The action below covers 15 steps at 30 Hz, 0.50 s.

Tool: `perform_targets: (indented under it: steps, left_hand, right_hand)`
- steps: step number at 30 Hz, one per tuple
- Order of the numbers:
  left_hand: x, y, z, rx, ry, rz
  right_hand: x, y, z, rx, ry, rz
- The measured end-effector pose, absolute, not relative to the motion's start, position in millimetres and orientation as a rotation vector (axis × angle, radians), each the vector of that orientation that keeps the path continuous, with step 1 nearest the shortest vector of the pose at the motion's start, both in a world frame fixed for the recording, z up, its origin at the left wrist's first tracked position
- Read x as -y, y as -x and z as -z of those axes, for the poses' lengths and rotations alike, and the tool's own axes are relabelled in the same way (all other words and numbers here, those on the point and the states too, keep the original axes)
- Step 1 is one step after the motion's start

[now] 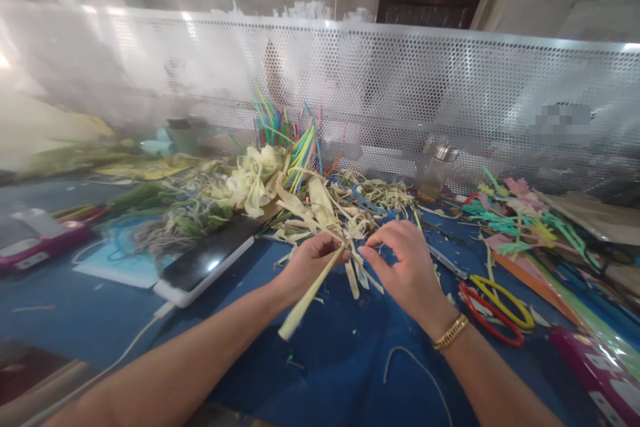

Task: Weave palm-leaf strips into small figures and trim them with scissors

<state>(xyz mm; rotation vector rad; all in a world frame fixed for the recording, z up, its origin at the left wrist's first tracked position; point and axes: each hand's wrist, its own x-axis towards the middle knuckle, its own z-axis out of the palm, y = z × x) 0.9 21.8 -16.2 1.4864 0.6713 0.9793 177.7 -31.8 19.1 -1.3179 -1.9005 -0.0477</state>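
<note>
Pale strips that look like dried corn husk, tied or bunched into a flower-like piece [316,297], are pinched between the thumb and fingers of my left hand [311,265]. Its rolled, pale stalk points down toward me, while loose strips spread from the far end. Close on the right is my right hand [407,270], a gold bracelet on its wrist. Thumb and forefinger come together beside the strips; whatever lies between them is too small to make out. Behind both hands is a heap of dried husks [320,203].
Scissors with red and yellow handles [493,310] lie right of my hand. A phone [213,250] rests on a white block at left. Colourful fuzzy stems [290,130] stand behind, near a glass bottle [434,173]. A perforated metal panel [340,80] closes off the blue table's back.
</note>
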Motion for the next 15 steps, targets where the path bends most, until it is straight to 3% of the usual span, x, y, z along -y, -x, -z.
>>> perform_targets:
  steps: [7,15]
  left_hand:
    - [-15,4,5,-0.606,-1.493,-0.971]
    - [-14,8,5,-0.703,-1.726,-0.873]
  right_hand:
    - [31,-173,-14,2.091,1.410,-0.197]
    - [35,-175,-27,2.234,1.399,0.141]
